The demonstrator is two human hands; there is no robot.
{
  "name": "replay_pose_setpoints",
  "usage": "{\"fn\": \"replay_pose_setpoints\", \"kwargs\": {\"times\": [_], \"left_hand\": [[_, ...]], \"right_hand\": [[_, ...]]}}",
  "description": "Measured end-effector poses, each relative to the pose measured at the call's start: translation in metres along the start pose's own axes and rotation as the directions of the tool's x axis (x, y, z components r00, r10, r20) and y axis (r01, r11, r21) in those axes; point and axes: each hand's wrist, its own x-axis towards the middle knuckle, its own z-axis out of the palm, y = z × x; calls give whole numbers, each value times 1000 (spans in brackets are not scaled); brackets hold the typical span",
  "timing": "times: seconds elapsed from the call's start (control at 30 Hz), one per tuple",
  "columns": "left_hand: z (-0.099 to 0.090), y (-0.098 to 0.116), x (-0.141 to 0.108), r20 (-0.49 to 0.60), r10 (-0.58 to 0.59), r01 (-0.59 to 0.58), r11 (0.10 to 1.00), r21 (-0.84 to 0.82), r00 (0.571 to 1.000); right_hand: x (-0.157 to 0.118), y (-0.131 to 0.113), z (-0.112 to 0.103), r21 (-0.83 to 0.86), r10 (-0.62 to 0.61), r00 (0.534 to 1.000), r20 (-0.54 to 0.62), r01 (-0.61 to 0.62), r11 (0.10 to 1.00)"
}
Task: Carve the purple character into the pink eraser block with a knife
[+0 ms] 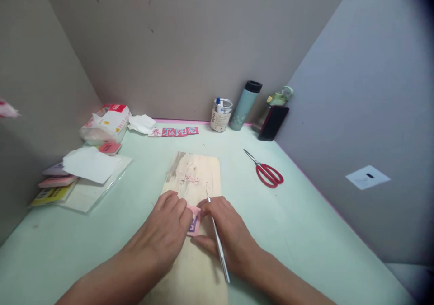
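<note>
Between my hands, on a wooden board (pixel 203 269), lies a small pink carving block (pixel 194 222) with a purple character drawn on it. My left hand (pixel 166 223) is closed, its fingers over the block's left side, which they hide. A slim silver craft knife (pixel 219 244) is tucked across the fingers of my right hand (pixel 227 228), blade pointing away from me. The thumb and fingers of that hand also touch the block's right edge. Pink shavings (pixel 190 178) are scattered on the board just beyond my hands.
Red-handled scissors (pixel 267 173) lie to the right. Along the back stand a jar of pens (pixel 221 116), a teal bottle (pixel 244 106) and a phone (pixel 273 123). Character tiles (pixel 174 132) lie in a row. Papers (pixel 91 165) and a plastic-wrapped pack (pixel 106 123) are at left.
</note>
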Motion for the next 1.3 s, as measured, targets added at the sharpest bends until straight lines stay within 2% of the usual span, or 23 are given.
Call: {"fn": "replay_pose_setpoints", "kwargs": {"times": [0.17,0.23,0.37,0.47,0.57,0.63,0.67,0.77,0.9,1.03,1.13,1.3], "left_hand": [[-21,-7,-10,82,-78,99,954,-284,994],[-29,-9,-13,97,-123,149,925,-349,988],[-34,-12,-14,98,-291,302,827,-474,952],[-29,-10,-13,103,-459,424,681,-597,882],[-21,-5,-11,167,-622,535,468,-703,765],[-16,1,-11,210,-671,528,313,-789,711],[-14,3,-10,235,-668,500,236,-833,706],[-13,11,-8,326,-570,414,28,-910,754],[-23,19,-5,333,-469,314,-121,-942,818],[-33,25,-6,337,-423,290,-174,-941,841],[-32,28,-8,332,-415,282,-180,-942,847],[-26,28,-7,308,-488,270,-149,-951,817]], "right_hand": [[0,2,3,21,-54,995,-80,56,998],[0,2,3,24,-68,992,-103,71,997],[0,0,2,32,-104,978,-179,112,993],[-3,-1,0,19,-126,952,-279,137,990],[-6,-1,-3,17,-143,914,-380,162,987],[-8,-2,-5,12,-154,895,-418,175,985],[-9,-2,-6,5,-163,886,-433,183,983],[-10,-4,-6,-24,-194,866,-461,207,978],[-10,-8,-4,-73,-282,829,-483,283,956],[-10,-12,-3,-123,-336,799,-499,319,940],[-10,-15,-2,-144,-350,789,-505,323,935],[-12,-14,-4,-85,-314,828,-465,311,946]]}}
